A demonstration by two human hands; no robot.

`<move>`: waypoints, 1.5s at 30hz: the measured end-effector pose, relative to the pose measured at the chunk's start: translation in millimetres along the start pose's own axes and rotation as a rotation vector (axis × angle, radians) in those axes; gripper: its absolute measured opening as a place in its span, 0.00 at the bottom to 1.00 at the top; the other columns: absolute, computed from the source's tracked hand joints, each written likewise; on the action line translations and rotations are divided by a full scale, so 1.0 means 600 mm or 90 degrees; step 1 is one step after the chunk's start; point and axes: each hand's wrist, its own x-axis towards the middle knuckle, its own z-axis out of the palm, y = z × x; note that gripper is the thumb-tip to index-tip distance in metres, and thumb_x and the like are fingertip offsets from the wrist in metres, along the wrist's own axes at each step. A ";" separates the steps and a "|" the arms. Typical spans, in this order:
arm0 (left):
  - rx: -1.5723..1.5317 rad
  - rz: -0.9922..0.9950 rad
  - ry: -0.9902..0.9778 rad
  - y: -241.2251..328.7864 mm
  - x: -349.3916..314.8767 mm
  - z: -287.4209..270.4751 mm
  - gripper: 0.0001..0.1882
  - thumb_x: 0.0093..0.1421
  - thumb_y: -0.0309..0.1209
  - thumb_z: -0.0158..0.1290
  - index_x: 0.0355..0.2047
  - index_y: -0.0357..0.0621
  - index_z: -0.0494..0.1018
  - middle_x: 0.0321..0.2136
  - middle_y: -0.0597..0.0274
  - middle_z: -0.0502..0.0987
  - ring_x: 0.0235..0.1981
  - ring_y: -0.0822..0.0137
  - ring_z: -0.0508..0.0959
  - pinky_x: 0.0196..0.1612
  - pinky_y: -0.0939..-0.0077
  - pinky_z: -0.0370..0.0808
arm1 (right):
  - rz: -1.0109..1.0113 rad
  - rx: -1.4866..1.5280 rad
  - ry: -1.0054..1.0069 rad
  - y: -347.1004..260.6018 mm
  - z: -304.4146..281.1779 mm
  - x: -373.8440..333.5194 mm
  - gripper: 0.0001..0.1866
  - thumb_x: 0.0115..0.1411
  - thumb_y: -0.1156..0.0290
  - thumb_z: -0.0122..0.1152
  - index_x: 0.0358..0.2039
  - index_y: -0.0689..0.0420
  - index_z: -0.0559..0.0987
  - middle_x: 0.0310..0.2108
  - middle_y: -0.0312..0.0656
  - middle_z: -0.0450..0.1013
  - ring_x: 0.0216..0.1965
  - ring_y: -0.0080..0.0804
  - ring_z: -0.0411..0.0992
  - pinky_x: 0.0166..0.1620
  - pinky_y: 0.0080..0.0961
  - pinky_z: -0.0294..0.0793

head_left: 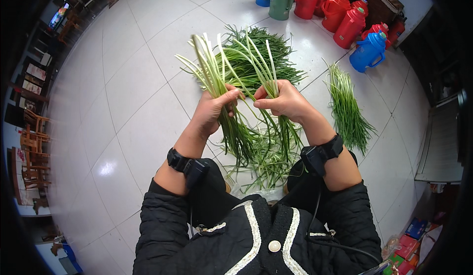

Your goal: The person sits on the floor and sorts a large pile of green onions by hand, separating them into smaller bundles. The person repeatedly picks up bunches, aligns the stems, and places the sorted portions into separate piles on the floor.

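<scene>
Your jacket was nearest; your left hand clamped a thick bunch of greens, your right hand a thinner bunch, mid-stem, so pale ends fanned freely.

Fingers holding green stalks, red flasks

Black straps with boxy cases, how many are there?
2: one black strap with a boxy case on the left forearm, another black strap on the right forearm. The black quilted sleeves could hide more.

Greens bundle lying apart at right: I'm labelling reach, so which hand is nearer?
Right. The right hand is left of the bundle; the left hand is farther left.
</scene>
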 end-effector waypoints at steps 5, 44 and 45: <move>-0.126 -0.006 -0.006 0.008 0.006 -0.027 0.07 0.56 0.29 0.49 0.33 0.41 0.68 0.28 0.61 0.73 0.25 0.76 0.69 0.23 0.84 0.67 | 0.011 -0.040 -0.028 -0.002 -0.018 -0.010 0.08 0.48 0.74 0.66 0.28 0.60 0.76 0.18 0.30 0.67 0.16 0.12 0.61 0.17 0.11 0.57; 0.004 0.011 0.003 0.006 0.007 0.037 0.08 0.55 0.32 0.57 0.30 0.45 0.71 0.20 0.70 0.71 0.17 0.79 0.68 0.18 0.84 0.64 | -0.029 0.115 -0.033 0.010 0.012 -0.009 0.10 0.52 0.70 0.64 0.31 0.60 0.74 0.21 0.34 0.69 0.13 0.11 0.57 0.15 0.11 0.51; 0.017 0.026 0.002 0.006 0.007 0.036 0.08 0.55 0.32 0.57 0.31 0.44 0.71 0.20 0.69 0.71 0.17 0.79 0.68 0.19 0.85 0.65 | -0.031 0.124 -0.042 0.010 0.012 -0.008 0.10 0.53 0.69 0.64 0.31 0.61 0.74 0.22 0.35 0.71 0.13 0.11 0.57 0.15 0.12 0.51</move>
